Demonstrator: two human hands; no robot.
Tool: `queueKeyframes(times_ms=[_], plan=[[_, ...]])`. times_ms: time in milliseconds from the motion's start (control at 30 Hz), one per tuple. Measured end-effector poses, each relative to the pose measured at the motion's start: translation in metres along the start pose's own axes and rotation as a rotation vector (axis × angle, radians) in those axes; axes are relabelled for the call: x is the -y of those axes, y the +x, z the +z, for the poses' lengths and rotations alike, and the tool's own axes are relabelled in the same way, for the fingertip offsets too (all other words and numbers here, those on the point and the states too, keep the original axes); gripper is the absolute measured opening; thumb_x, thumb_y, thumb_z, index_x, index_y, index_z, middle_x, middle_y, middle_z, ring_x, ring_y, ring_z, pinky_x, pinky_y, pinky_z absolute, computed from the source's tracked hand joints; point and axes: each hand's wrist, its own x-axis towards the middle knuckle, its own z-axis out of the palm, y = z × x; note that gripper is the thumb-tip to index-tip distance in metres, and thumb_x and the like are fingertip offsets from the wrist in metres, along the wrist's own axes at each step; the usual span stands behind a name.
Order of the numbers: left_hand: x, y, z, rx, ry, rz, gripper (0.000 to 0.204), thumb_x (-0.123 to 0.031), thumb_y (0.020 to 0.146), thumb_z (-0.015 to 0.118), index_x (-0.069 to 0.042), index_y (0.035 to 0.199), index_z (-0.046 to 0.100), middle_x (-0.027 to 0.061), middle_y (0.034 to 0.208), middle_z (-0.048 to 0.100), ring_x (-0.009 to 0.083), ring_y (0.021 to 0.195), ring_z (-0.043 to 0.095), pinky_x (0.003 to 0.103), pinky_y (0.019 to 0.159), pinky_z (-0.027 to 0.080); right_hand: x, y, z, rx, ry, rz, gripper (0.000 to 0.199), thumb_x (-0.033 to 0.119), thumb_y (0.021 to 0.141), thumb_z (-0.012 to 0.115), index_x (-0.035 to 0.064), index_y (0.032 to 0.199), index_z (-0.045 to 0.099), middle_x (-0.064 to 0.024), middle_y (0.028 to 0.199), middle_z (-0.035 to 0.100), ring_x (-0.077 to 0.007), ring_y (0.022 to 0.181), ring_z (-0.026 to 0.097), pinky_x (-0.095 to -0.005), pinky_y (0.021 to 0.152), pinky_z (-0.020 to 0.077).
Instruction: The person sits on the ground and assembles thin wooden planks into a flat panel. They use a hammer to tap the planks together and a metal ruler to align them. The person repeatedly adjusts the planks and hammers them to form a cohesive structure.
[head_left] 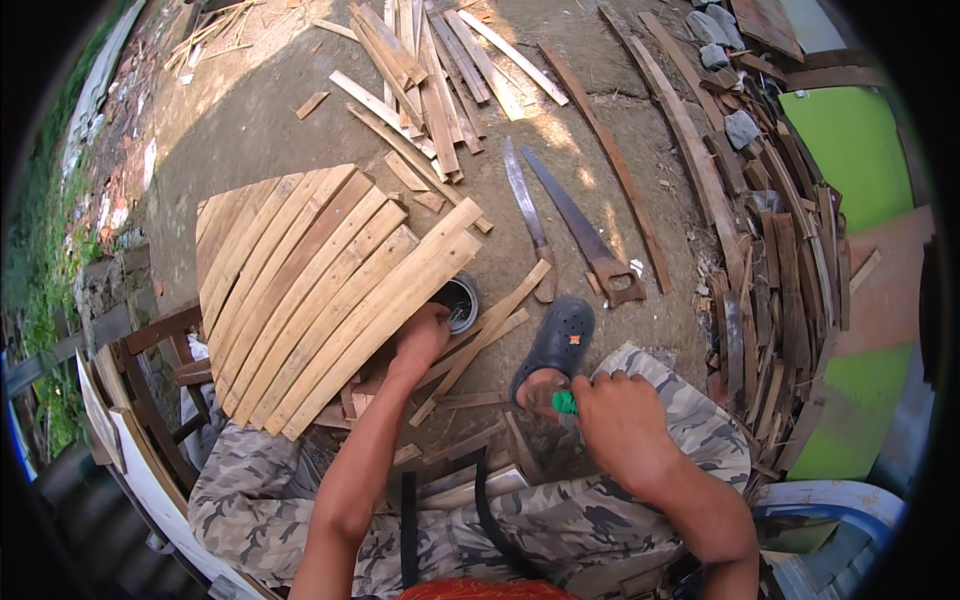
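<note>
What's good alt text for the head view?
Seen from above, a seated person's left hand steadies a curved panel of wooden slats while the right hand grips a green-capped object. A saw, a knife and loose slats lie on the ground.

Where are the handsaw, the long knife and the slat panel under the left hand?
handsaw (570, 215): head view, middle of blade.
long knife (522, 195): head view, on the blade.
slat panel (310, 290): head view, centre slats.
</note>
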Motion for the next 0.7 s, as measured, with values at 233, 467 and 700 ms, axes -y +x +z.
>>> queueKeyframes(times_ms=[233, 467, 700], plan=[[0.001, -0.036, -0.026, 0.136, -0.832, -0.284, 0.036, -0.01, 0.092, 0.071, 0.01, 0.121, 0.065, 0.0037, 0.084, 0.067, 0.0079, 0.074, 0.058, 0.023, 0.065, 0.049, 0.003, 0.003, -0.004, 0.036, -0.01, 0.01, 0.018, 0.018, 0.089, 0.065, 0.0049, 0.101, 0.068, -0.0113, 0.09, 0.071, -0.0274, 0.087, 0.072, -0.0394, 0.072, 0.0541], [0.005, -0.035, -0.01, 0.025, -0.771, -0.302, 0.029, -0.014, 0.089, 0.073, 0.005, 0.111, 0.07, 0.0077, 0.081, 0.07, 0.0115, 0.071, 0.064, 0.026, 0.065, 0.052, 0.006, 0.005, -0.006, -0.025, 0.03, 0.01, 0.041, 0.045, 0.096, 0.063, 0.0048, 0.095, 0.07, -0.0118, 0.082, 0.071, -0.0281, 0.081, 0.072, -0.0403, 0.072, 0.0542], [0.012, 0.006, 0.022, -0.214, -0.172, -0.191, 0.026, -0.023, 0.084, 0.073, -0.004, 0.102, 0.076, 0.0122, 0.081, 0.075, 0.0183, 0.073, 0.073, 0.035, 0.073, 0.056, 0.007, 0.007, -0.006, -0.001, 0.06, 0.012, 0.042, 0.046, 0.097, 0.063, 0.0044, 0.095, 0.07, -0.0126, 0.084, 0.071, -0.0287, 0.083, 0.072, -0.0411, 0.071, 0.0537]])
